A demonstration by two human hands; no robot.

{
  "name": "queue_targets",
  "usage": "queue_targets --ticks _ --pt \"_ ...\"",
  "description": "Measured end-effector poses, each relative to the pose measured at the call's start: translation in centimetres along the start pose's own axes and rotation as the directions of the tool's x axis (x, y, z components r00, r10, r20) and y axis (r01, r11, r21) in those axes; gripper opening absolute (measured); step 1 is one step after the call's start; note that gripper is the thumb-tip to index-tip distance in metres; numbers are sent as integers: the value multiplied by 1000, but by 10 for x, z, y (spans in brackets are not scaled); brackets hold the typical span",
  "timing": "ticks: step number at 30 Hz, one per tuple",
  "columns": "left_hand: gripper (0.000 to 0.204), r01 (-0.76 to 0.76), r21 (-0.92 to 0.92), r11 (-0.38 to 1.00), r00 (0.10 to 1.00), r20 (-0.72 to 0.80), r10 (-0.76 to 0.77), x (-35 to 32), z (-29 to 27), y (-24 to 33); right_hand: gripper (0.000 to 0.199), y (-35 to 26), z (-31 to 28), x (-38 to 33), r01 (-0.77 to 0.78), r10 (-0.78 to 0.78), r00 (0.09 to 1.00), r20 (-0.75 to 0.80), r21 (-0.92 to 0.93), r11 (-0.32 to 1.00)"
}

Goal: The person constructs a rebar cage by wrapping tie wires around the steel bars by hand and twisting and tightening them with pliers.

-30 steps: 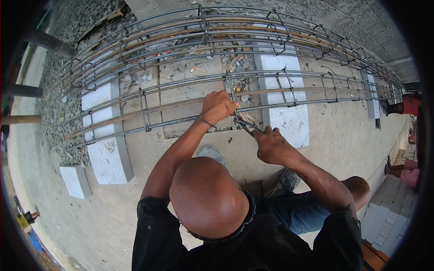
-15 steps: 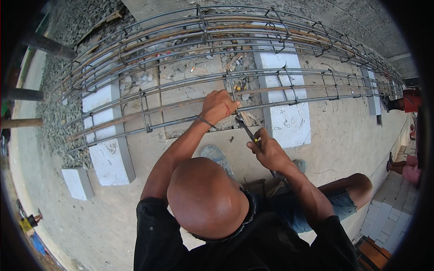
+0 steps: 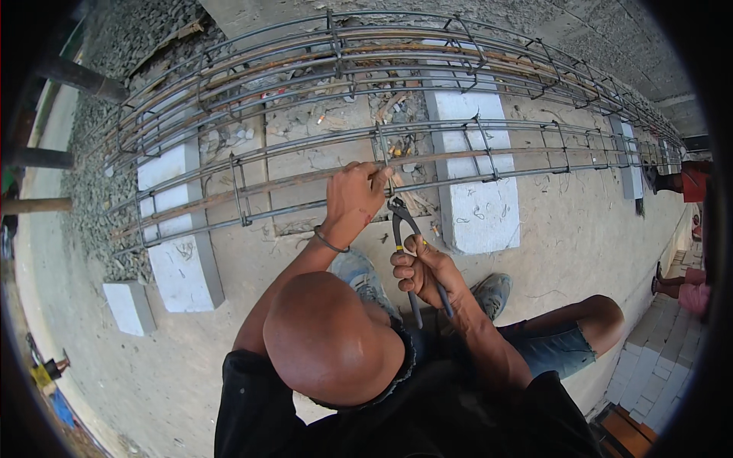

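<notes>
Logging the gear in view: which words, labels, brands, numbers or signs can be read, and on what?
None can be read.
The pincers in the right hand: no legible lettering.
White block: dark squiggles, probably wire scraps, not writing.

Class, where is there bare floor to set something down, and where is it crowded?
Lower left, the floor is bare between the small white block and left sleeve. Rightward, a mostly bare patch lies between the middle white block and bent knee. Crowded: around the metal bars, left hand and right hand's pincers.
</notes>
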State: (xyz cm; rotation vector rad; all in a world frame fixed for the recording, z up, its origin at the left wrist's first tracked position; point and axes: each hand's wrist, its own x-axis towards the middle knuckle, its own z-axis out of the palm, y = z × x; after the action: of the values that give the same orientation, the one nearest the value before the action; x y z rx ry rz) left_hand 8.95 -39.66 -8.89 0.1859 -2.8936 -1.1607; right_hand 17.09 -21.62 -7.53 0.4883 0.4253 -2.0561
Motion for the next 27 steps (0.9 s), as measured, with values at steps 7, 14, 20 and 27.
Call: queue_targets --ticks 7,14,20,27 --pt "40 844 -491 -217 476 871 -119 -57 16 -13 26 -2 -2 -2 -2 -61 980 -188 -319 948" --pt "28 801 -502 -327 527 850 -11 -52 59 18 23 -9 -15 -6 4 -75 981 -181 -363 932" --pt "30 749 -527 -401 501 847 -175 -43 58 31 42 -36 31 -17 -209 -106 924 -366 -719 663" --pt "26 708 -542 -452 531 831 -164 -41 49 43 62 -47 59 -19 -364 -156 863 -480 -806 467"
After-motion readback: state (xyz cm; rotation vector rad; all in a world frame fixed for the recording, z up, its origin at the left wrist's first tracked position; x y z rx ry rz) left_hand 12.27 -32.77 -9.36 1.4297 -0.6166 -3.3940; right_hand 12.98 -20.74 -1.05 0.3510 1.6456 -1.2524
